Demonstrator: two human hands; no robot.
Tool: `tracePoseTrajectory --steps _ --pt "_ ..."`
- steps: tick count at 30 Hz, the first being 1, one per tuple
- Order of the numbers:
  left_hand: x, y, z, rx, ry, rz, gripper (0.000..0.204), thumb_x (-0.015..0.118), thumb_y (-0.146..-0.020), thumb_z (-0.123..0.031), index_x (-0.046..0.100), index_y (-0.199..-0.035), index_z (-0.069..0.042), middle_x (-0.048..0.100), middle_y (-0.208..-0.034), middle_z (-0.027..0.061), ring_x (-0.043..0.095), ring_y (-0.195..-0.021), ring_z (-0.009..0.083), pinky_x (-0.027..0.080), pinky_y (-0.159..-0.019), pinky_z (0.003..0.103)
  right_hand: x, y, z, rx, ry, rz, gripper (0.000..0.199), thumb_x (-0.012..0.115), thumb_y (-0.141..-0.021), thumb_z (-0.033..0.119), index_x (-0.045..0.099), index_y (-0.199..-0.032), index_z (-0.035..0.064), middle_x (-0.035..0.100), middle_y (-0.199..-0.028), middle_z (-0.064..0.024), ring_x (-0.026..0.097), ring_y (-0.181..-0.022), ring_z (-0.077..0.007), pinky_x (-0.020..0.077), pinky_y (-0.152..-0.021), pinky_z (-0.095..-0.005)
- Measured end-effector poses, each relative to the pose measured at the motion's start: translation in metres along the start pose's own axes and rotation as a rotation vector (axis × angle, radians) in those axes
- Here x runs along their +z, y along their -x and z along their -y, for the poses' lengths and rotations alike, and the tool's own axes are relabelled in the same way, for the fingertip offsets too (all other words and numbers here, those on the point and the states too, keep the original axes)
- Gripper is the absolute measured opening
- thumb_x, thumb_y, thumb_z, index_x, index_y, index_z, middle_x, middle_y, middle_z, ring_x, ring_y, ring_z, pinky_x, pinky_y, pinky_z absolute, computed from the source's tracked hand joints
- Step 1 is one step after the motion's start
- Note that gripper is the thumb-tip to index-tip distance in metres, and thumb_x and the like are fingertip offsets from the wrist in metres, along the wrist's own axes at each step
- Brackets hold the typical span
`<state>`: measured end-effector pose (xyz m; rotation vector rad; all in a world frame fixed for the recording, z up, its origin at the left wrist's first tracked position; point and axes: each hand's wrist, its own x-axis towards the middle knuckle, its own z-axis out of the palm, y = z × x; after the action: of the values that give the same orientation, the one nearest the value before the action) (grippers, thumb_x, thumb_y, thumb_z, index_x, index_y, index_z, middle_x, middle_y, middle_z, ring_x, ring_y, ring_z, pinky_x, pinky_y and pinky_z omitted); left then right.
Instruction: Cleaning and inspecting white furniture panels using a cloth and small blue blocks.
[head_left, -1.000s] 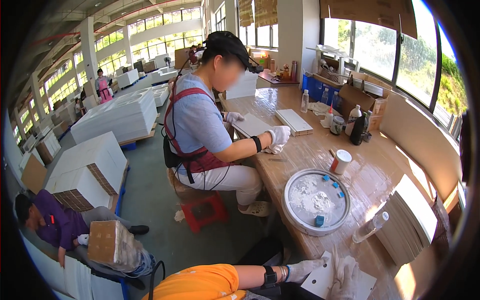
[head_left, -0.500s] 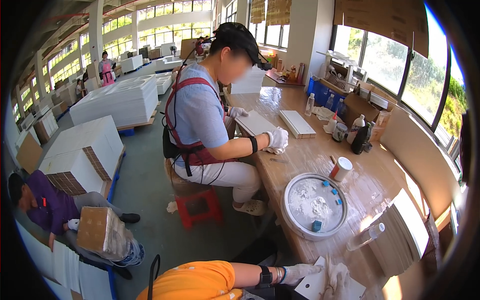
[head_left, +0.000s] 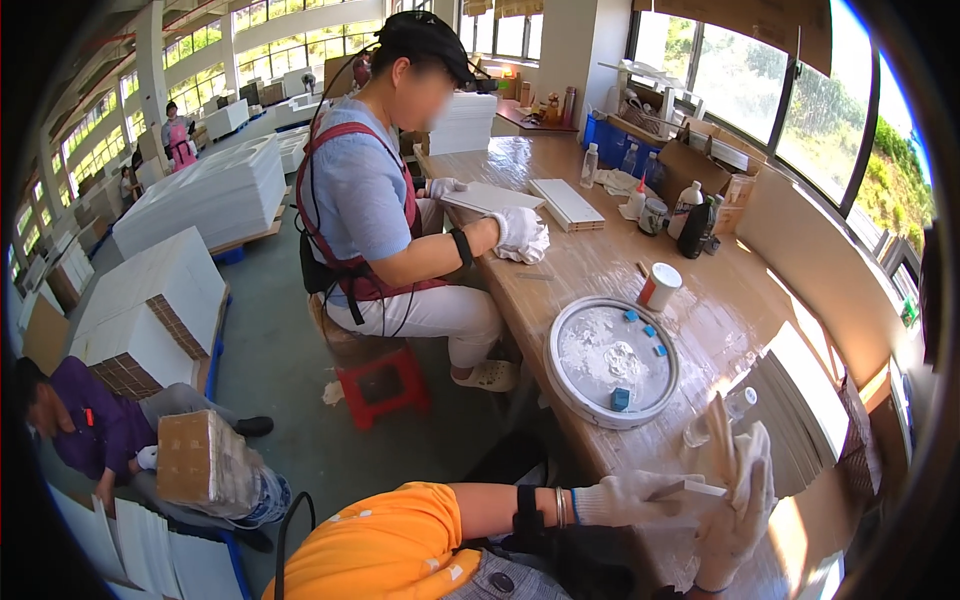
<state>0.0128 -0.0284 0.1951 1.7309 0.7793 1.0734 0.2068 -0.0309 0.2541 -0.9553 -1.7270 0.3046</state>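
At the near table edge my left hand (head_left: pixel 628 498), in a white knit glove, grips a white panel (head_left: pixel 688 489), which is tilted up and seen almost edge-on. My right hand (head_left: pixel 742 495), also gloved, is at the panel's far end with its fingers pointing up. A pale, crumpled rag (head_left: pixel 718 432) sticks up from that hand; how the fingers hold it is partly hidden. Beyond my hands, a round grey lid (head_left: pixel 590 350) carries white smears and several small blue blocks. A clear bottle (head_left: pixel 738 403) lies beside my right hand.
Across the table (head_left: pixel 510 300) a seated co-worker (head_left: pixel 365 190) in gloves wipes another white panel (head_left: pixel 490 198). A white tub (head_left: pixel 660 287) stands past the lid. Stacked panels (head_left: pixel 770 420) are at right, bottles (head_left: pixel 690 210) near the windows. Another person (head_left: pixel 90 410) sits lower left.
My hands have risen from the near table edge, and the panel has turned from lying face-up to nearly edge-on. My view has shifted a little. The co-worker still wipes.
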Motion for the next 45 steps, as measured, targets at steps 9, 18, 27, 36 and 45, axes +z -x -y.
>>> tracePoseTrajectory --steps 9,18,27,36,45 --pt "-0.01 0.024 0.011 0.042 -0.037 -0.055 0.033 0.067 -0.087 -0.004 0.064 -0.119 -0.004 0.07 -0.099 0.0098 0.066 -0.083 0.0113 0.053 -0.071 0.025 -0.018 0.007 -0.033 -0.101 0.453 0.205 0.044 0.065 -0.079 0.021 0.061 -0.12 0.0059 0.066 -0.1 -0.0156 0.063 -0.093 -0.0342 0.0486 -0.084 -0.0426" --pt "-0.027 0.021 0.027 0.496 -0.518 0.166 0.038 0.072 -0.071 -0.007 0.067 -0.109 -0.009 0.065 -0.108 0.0121 0.063 -0.098 0.0322 0.045 -0.097 0.046 -0.144 0.044 -0.103 0.587 0.578 -0.196 0.042 0.056 -0.09 0.015 0.055 -0.129 0.0006 0.066 -0.112 -0.0159 0.063 -0.102 -0.0215 0.0487 -0.091 -0.0316" --pt "-0.006 0.069 0.054 0.359 -0.985 0.015 0.039 0.06 -0.087 -0.022 0.057 -0.125 -0.013 0.06 -0.125 0.0097 0.057 -0.115 0.0277 0.038 -0.106 0.048 0.033 0.06 0.024 -0.099 0.406 0.651 0.07 0.07 -0.076 0.029 0.043 -0.137 0.01 0.049 -0.133 -0.0205 0.05 -0.12 -0.0369 0.0359 -0.105 -0.0489" --pt "-0.007 0.09 0.079 0.399 -0.904 -0.143 0.046 0.075 -0.066 -0.013 0.068 -0.111 -0.022 0.049 -0.121 0.0044 0.047 -0.114 0.0289 0.028 -0.112 0.054 -0.05 0.072 -0.114 0.603 1.127 0.414 0.053 0.063 -0.079 0.02 0.049 -0.129 0.0085 0.057 -0.119 -0.0186 0.057 -0.104 -0.0346 0.0472 -0.086 -0.0452" --pt "0.007 0.11 0.1 -0.456 -0.087 -0.201 0.064 0.063 -0.091 -0.027 0.035 -0.142 0.0 0.056 -0.127 0.0188 0.054 -0.12 0.0308 0.041 -0.104 0.042 -0.055 0.056 -0.085 0.127 0.787 0.192 0.055 0.059 -0.076 0.006 0.054 -0.13 0.0078 0.058 -0.125 -0.0201 0.057 -0.107 -0.0394 0.0461 -0.093 -0.0442"
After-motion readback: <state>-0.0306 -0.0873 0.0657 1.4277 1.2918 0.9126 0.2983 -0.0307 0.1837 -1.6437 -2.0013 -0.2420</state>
